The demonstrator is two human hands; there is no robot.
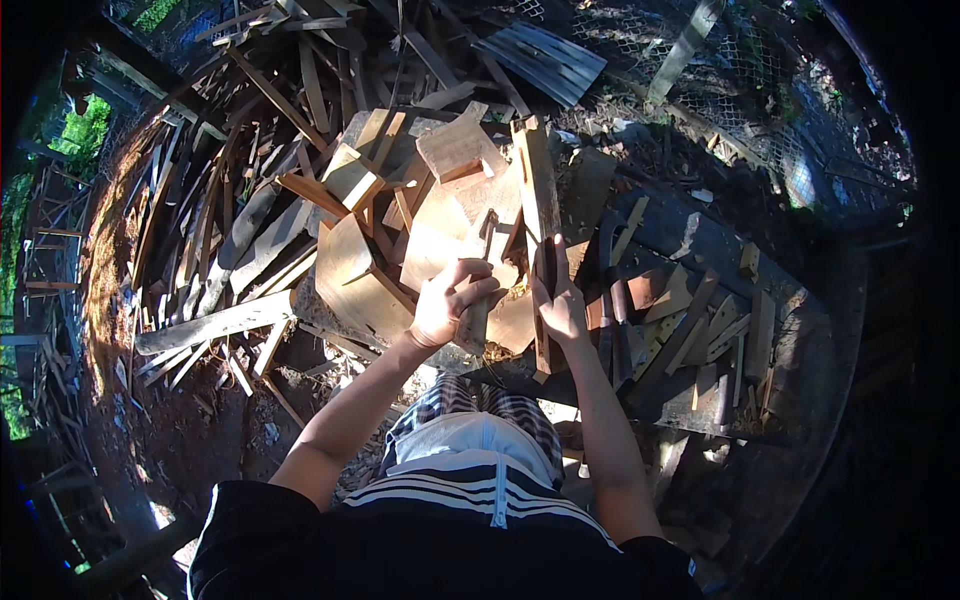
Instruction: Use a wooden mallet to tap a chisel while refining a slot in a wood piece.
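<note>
My left hand (452,305) is closed round a short wooden piece (472,328), whose near end shows below my fingers. A dark, narrow part (488,228) sticks up just beyond that hand; I cannot tell if it belongs to the same piece. To the right, my right hand (562,305) grips the near part of a long, narrow wooden plank (536,170), fingers pointing away along it. The plank runs away from me over a sunlit heap of cut boards. Beside it lie a pale notched board (455,148) and a broad wooden block (345,255).
Long thin wood strips (215,200) pile up at the left and back. A corrugated sheet (540,62) lies at the far side, near wire mesh (735,60). On the right, a dark surface (800,370) carries several offcuts (675,295). A pale board (215,325) juts out left.
</note>
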